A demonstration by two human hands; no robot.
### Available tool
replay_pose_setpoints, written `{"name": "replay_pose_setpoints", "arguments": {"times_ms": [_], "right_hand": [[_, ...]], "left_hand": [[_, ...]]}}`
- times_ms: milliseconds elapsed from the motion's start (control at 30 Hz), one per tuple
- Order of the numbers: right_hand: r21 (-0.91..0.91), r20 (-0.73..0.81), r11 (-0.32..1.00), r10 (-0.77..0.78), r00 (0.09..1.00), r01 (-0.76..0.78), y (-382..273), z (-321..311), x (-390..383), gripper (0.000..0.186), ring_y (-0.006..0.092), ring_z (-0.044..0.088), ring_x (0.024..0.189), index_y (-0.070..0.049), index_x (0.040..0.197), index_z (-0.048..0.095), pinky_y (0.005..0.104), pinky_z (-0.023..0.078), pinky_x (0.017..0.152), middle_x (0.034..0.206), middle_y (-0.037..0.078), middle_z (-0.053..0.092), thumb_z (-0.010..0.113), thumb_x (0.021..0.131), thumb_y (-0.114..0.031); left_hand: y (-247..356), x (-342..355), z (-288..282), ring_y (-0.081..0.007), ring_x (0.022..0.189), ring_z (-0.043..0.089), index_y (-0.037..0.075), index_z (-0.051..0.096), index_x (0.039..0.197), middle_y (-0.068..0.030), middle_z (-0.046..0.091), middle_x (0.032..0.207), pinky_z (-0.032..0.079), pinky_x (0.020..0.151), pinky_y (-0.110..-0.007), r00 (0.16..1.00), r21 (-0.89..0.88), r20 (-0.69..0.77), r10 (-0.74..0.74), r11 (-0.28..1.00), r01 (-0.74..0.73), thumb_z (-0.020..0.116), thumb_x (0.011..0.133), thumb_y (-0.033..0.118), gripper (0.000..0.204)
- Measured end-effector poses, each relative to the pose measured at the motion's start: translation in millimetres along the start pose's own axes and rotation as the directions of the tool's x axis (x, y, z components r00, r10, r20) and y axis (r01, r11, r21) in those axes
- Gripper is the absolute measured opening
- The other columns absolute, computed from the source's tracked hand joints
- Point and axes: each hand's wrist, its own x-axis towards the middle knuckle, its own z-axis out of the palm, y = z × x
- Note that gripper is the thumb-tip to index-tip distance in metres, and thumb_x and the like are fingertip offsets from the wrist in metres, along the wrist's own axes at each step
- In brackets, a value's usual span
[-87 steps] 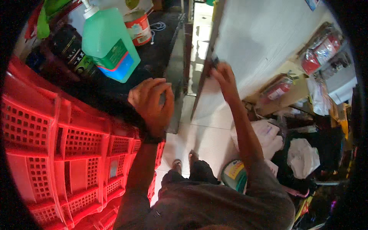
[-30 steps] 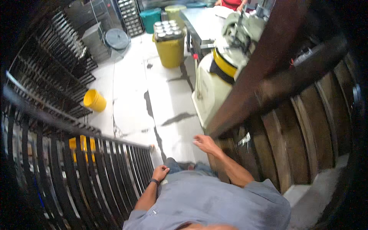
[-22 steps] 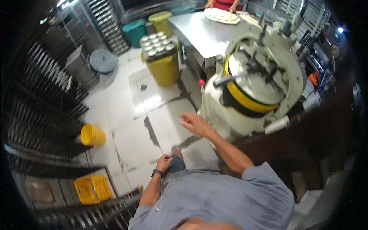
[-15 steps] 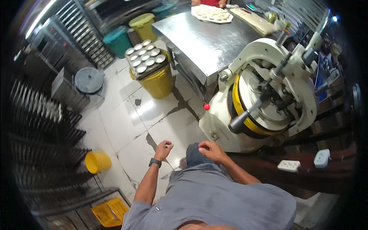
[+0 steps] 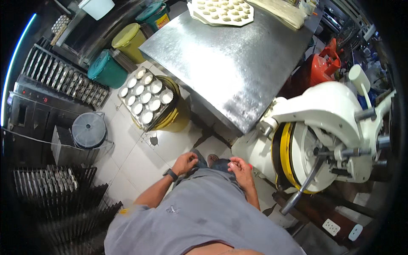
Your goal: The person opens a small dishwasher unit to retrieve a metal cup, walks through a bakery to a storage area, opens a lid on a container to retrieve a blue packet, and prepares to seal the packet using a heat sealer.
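Observation:
My left hand point(image 5: 185, 163), with a dark watch point(image 5: 171, 174) on the wrist, hangs in front of my grey shirt point(image 5: 204, 208). Its fingers are loosely curled and I see nothing in them. To its right, my right hand point(image 5: 241, 171) is held at waist height with bent fingers apart, and it too appears bare. Neither hand touches any object. Ahead stands a steel table point(image 5: 221, 63). Closest on the right is a cream-coloured machine point(image 5: 331, 108) with a round pan, a yellow band and a long lever.
A tray of white-lined cups point(image 5: 144, 98) rests on a yellow bin point(image 5: 178, 121) left of the table. White dough pieces on a tray point(image 5: 223, 12) sit at its far end. A red gas cylinder point(image 5: 321, 68) stands behind the machine. Dark racks point(image 5: 55, 187) line the left.
My view has shifted forward and turned; table, bin and machine appear nearer. My hands have come in closer to my body. The other person's hands at the table's far end are out of view.

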Motion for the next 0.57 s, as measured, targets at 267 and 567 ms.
{"name": "replay_pose_setpoints", "arguments": {"times_ms": [267, 567], "right_hand": [[-0.09, -0.273, 0.99, 0.076, 0.959, -0.105, 17.1, 18.4, 38.3, 0.034, 0.0096, 0.06, 0.086, -0.001, 0.12, 0.06, 0.0251, 0.05, 0.079, 0.099, 0.005, 0.065, 0.067, 0.091, -0.016], [-0.426, -0.393, 0.851, 0.133, 0.91, -0.308, -47.2, 88.8, 120.3, 0.036, 0.0148, 0.063, 0.081, -0.003, 0.12, 0.062, 0.0289, 0.053, 0.077, 0.09, 0.007, 0.068, 0.07, 0.088, -0.018]], "left_hand": [[115.6, 214.9, -116.1, -0.0231, 0.074, 0.064, 0.001, 0.066, 0.094, -0.0127, 0.066, 0.084, 0.05, 0.064, -0.032, 0.868, -0.038, -0.295, 0.399, 0.903, -0.428, 0.069, 0.087, 0.012, 0.014], [135.4, 404.7, -233.5, -0.0256, 0.095, 0.061, 0.005, 0.06, 0.097, -0.0161, 0.063, 0.096, 0.048, 0.084, -0.042, 0.616, 0.353, -0.197, 0.763, 0.642, -0.681, 0.071, 0.085, 0.014, 0.019]]}}
